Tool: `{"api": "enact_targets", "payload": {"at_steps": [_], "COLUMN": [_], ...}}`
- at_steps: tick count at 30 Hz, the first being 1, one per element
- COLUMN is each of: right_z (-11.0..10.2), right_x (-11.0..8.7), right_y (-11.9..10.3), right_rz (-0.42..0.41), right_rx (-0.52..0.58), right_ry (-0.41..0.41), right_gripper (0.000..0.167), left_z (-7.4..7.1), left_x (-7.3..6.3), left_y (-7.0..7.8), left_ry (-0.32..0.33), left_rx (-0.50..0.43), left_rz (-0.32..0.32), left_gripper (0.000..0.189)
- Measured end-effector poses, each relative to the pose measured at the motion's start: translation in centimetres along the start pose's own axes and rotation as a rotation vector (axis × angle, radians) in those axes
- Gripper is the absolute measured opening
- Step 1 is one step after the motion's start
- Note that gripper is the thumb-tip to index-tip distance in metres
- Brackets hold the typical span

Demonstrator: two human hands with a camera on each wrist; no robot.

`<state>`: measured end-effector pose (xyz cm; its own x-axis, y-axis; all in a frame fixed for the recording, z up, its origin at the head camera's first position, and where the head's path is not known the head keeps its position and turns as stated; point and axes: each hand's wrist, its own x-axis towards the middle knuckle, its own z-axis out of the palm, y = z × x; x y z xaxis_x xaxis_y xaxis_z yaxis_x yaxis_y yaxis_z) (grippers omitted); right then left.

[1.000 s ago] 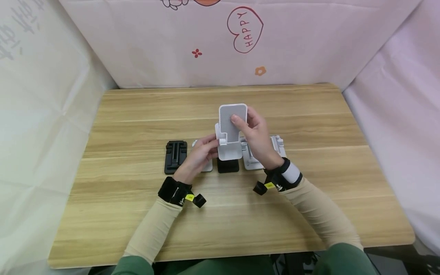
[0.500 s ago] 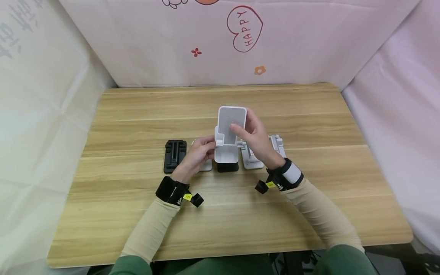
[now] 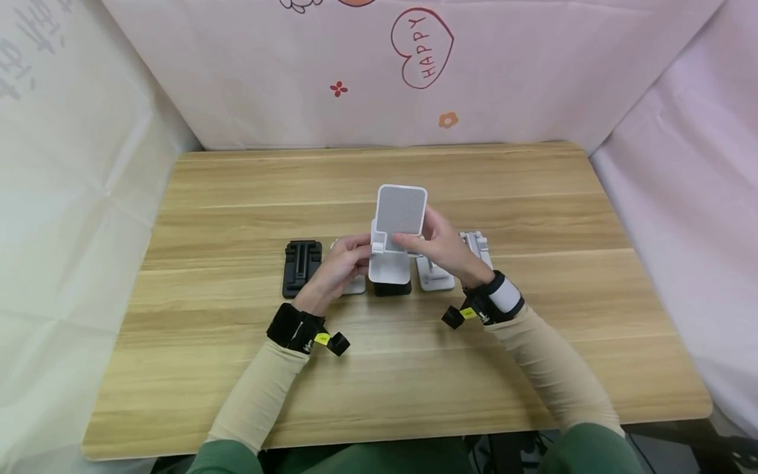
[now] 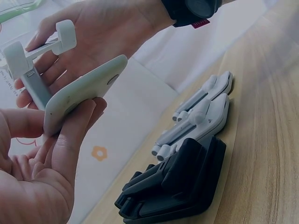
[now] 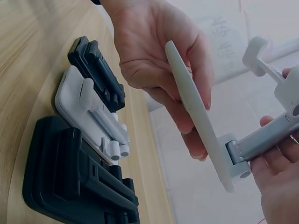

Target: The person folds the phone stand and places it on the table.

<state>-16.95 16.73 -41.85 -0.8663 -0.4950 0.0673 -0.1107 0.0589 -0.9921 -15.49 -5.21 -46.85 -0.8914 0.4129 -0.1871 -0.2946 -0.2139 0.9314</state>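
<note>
Both hands hold an unfolded white phone stand above the table. My left hand pinches the edge of its flat base, thumb on one face and fingers on the other. My right hand grips the stand around its grey post, with the thumb lying across the lower front of the back plate. Under the held stand lies a folded black phone stand, partly covered. A folded white stand is half hidden behind my left hand in the head view.
Folded stands lie in a row on the wooden table: a black one at the left, a white one right of the middle, another white one at the right end. Cloth walls surround the table's back and sides.
My right thumb has slid down the back plate from its middle to its lower edge, and the right hand has lowered. The stand has dropped slightly; my left hand keeps its hold.
</note>
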Motion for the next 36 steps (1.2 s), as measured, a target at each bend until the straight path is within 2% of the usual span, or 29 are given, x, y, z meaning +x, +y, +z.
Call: {"api": "enact_targets", "payload": {"at_steps": [13, 19, 25, 36], "right_z": [-0.1, -0.1, -0.1, 0.0], "right_x": [0.0, 0.2, 0.3, 0.6], "right_y": [0.4, 0.7, 1.0, 1.5], "right_rz": [-0.043, -0.086, -0.104, -0.113], "right_rx": [-0.013, -0.053, -0.069, -0.095], "right_ry": [0.054, 0.081, 0.103, 0.128], "right_gripper": [0.061, 0.057, 0.053, 0.048], "left_z": [0.0, 0.2, 0.3, 0.1], "left_x": [0.0, 0.1, 0.1, 0.1], "left_y": [-0.3, -0.3, -0.4, -0.8], "left_ry": [-0.056, -0.079, -0.072, -0.078], "left_rx": [0.006, -0.014, -0.027, -0.025], "left_rz": [0.025, 0.001, -0.025, -0.028], "left_gripper": [0.044, 0.045, 0.046, 0.047]}}
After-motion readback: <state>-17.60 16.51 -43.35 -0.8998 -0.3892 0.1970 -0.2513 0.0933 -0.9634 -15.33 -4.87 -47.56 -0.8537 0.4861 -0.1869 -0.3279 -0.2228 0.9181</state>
